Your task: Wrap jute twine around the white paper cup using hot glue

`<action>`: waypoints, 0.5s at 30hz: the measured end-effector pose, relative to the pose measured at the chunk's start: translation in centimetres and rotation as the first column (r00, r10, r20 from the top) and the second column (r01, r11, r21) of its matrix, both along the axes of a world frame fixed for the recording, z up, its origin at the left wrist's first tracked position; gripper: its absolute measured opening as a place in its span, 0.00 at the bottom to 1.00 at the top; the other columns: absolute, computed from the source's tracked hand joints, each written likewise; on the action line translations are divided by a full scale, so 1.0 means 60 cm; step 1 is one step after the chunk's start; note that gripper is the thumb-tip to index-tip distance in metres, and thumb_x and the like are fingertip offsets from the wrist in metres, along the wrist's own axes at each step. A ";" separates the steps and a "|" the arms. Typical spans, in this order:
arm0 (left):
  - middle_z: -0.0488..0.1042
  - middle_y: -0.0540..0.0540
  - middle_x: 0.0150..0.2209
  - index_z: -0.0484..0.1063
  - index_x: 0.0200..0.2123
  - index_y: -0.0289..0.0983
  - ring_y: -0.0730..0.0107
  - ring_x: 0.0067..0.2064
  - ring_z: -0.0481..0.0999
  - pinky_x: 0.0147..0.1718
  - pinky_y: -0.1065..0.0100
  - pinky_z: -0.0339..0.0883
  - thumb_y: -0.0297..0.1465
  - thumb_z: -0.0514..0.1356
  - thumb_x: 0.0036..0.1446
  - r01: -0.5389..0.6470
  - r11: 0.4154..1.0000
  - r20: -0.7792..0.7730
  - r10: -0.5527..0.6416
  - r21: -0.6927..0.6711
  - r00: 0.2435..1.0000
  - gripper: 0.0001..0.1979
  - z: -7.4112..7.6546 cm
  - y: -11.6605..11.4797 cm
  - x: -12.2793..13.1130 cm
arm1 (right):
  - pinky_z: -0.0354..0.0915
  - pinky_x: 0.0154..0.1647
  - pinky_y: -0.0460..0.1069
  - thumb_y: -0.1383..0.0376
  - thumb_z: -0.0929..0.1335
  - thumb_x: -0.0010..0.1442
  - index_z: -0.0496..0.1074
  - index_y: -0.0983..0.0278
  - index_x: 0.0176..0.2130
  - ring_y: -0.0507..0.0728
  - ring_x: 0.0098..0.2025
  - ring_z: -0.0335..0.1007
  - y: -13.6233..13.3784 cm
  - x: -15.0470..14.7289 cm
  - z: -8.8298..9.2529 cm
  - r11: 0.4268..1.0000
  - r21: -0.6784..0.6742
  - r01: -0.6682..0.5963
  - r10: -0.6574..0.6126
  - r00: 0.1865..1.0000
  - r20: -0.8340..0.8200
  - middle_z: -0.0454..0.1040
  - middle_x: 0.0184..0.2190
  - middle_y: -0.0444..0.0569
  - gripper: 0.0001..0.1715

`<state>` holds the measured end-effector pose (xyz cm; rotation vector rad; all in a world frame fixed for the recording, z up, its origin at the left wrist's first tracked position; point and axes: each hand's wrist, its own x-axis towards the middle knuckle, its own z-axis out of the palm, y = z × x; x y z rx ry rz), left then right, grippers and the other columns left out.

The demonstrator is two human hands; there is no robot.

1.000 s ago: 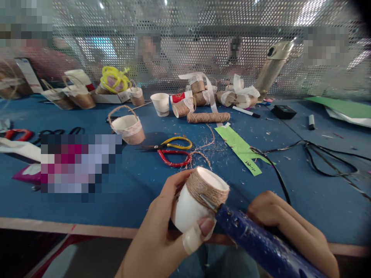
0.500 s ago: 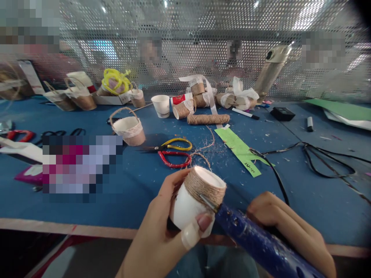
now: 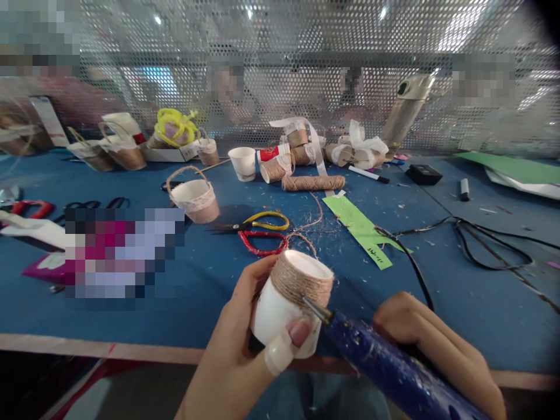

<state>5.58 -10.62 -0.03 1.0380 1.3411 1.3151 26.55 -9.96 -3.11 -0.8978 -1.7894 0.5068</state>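
My left hand [image 3: 236, 356] is wrapped round a white paper cup [image 3: 280, 309] whose upper part is wound with brown twine [image 3: 301, 280]. The thumb, with a plaster on it, presses the cup's lower side. My right hand [image 3: 437, 344] grips a blue glue gun [image 3: 394, 367]. Its metal nozzle [image 3: 315, 309] touches the cup just under the twine band. A strand of twine runs from the cup up the table toward a twine roll [image 3: 312, 182].
On the blue table [image 3: 219, 274] lie yellow scissors [image 3: 262, 220], red scissors [image 3: 260, 242], a green paper strip [image 3: 361, 227], black cables [image 3: 481, 239], a small twine basket [image 3: 195, 198], more cups and finished baskets at the back. A perforated metal screen [image 3: 280, 70] stands behind, with people beyond it.
The cup and the glue gun have shifted slightly left and down in view; the nozzle stays against the cup below the twine.
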 end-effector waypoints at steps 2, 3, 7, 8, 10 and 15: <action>0.81 0.51 0.51 0.75 0.56 0.47 0.63 0.49 0.80 0.44 0.73 0.75 0.45 0.74 0.55 0.003 1.000 0.005 -0.003 0.003 1.000 0.27 -0.002 0.000 -0.001 | 0.64 0.26 0.45 0.72 0.66 0.72 0.65 0.59 0.35 0.50 0.26 0.67 0.002 0.003 0.001 0.999 0.002 -0.034 0.034 0.999 0.025 0.67 0.29 0.42 0.13; 0.81 0.51 0.50 0.75 0.56 0.47 0.63 0.49 0.80 0.44 0.73 0.75 0.46 0.74 0.55 0.008 1.000 0.009 -0.008 0.009 1.000 0.28 -0.003 0.000 -0.002 | 0.65 0.26 0.45 0.73 0.67 0.72 0.66 0.59 0.35 0.50 0.26 0.67 0.003 0.005 0.001 0.999 -0.001 -0.042 0.042 0.998 0.036 0.67 0.29 0.42 0.13; 0.82 0.52 0.49 0.73 0.56 0.49 0.65 0.46 0.81 0.44 0.72 0.75 0.48 0.73 0.56 0.041 0.998 0.039 -0.042 0.045 0.998 0.27 -0.010 0.002 -0.006 | 0.64 0.26 0.45 0.74 0.66 0.71 0.66 0.60 0.35 0.51 0.27 0.67 0.005 0.008 0.000 0.999 -0.001 -0.046 0.046 0.998 0.031 0.67 0.29 0.43 0.13; 0.82 0.52 0.49 0.73 0.56 0.50 0.64 0.47 0.81 0.45 0.70 0.74 0.48 0.73 0.56 0.039 0.998 0.045 -0.041 0.041 0.998 0.27 -0.011 0.002 -0.006 | 0.64 0.26 0.45 0.74 0.66 0.71 0.65 0.60 0.35 0.50 0.27 0.67 0.006 0.008 0.000 0.999 0.005 -0.047 0.047 0.999 0.020 0.66 0.29 0.43 0.13; 0.82 0.50 0.50 0.72 0.57 0.50 0.59 0.48 0.81 0.47 0.65 0.74 0.49 0.73 0.56 0.026 0.999 0.061 -0.027 0.018 0.998 0.29 -0.013 0.003 -0.006 | 0.64 0.27 0.45 0.75 0.66 0.70 0.65 0.60 0.35 0.50 0.28 0.66 0.006 0.008 -0.002 0.998 0.007 -0.059 0.059 0.998 0.013 0.65 0.30 0.42 0.13; 0.82 0.49 0.50 0.73 0.56 0.48 0.58 0.49 0.81 0.48 0.64 0.73 0.48 0.74 0.54 0.015 1.000 0.103 -0.015 0.004 0.995 0.29 -0.012 0.005 -0.010 | 0.64 0.28 0.45 0.75 0.66 0.71 0.66 0.61 0.36 0.50 0.28 0.67 0.007 0.012 -0.005 0.998 0.006 -0.070 0.070 0.996 0.049 0.67 0.31 0.43 0.12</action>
